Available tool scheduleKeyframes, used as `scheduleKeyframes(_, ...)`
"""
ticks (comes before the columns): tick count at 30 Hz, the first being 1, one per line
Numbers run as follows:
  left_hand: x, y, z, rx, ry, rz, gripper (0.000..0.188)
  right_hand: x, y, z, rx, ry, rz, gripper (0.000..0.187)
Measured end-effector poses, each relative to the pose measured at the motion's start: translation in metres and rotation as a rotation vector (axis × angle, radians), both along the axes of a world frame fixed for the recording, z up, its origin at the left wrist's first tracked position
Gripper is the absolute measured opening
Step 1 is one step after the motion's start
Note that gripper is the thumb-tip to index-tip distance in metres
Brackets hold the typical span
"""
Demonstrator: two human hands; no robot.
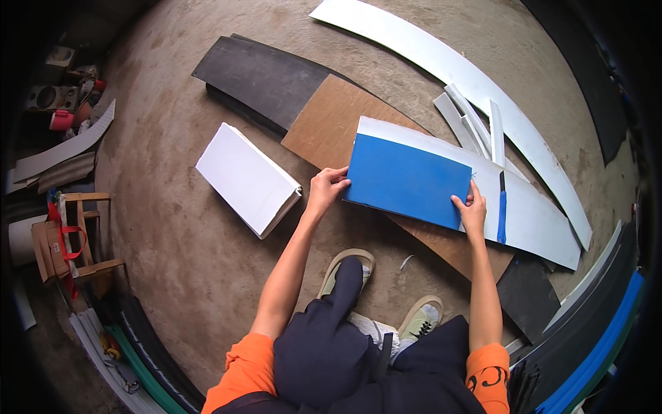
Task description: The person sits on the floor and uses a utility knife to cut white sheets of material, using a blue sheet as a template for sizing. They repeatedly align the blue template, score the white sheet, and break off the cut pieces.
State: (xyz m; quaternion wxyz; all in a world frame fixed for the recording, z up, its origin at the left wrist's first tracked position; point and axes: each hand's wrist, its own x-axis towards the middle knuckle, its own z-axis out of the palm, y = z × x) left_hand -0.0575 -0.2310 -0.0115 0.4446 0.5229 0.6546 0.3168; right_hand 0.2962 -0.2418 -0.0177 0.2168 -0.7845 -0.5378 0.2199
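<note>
A flat blue rectangular sheet point(410, 181) lies over a long white sheet point(531, 224), with a strip of the white showing along its far edge. My left hand point(327, 189) pinches the blue sheet's left edge, thumb toward the top face. At the opposite end my right hand point(472, 209) is closed on the right edge, its thumb and fingertips at the corner side. Just right of that hand, a blue utility knife point(502, 217) rests on the white sheet. Beneath both sheets is a brown board point(331, 121). What the fingers do under the blue edge is hidden.
A stack of white rectangular pieces point(248, 179) sits on the floor to the left. Dark grey sheets point(262, 76) lie beyond. White offcut strips point(476, 127) and a long white panel point(441, 55) are at the far right. A wooden stool point(83, 234) stands at the left.
</note>
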Motion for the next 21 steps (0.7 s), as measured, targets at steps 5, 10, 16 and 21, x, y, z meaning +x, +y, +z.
scheduleKeyframes(5, 0.002, -0.002, 0.004, 0.02, 0.026, 0.019, 0.032, 0.0, 0.0, 0.002, -0.004, 0.026, 0.006, 0.069)
scheduleKeyframes(10, 0.001, -0.008, -0.001, 0.105, 0.062, 0.013, 0.034, -0.004, 0.0, 0.008, -0.035, 0.043, 0.006, 0.071)
scheduleKeyframes(16, 0.0, 0.002, 0.002, 0.132, 0.162, -0.174, 0.048, 0.0, -0.002, 0.005, -0.02, 0.017, 0.016, 0.07)
scheduleKeyframes(21, -0.008, 0.008, 0.0, 0.044, 0.082, -0.253, 0.057, -0.003, -0.005, 0.009, -0.039, 0.025, 0.026, 0.068)
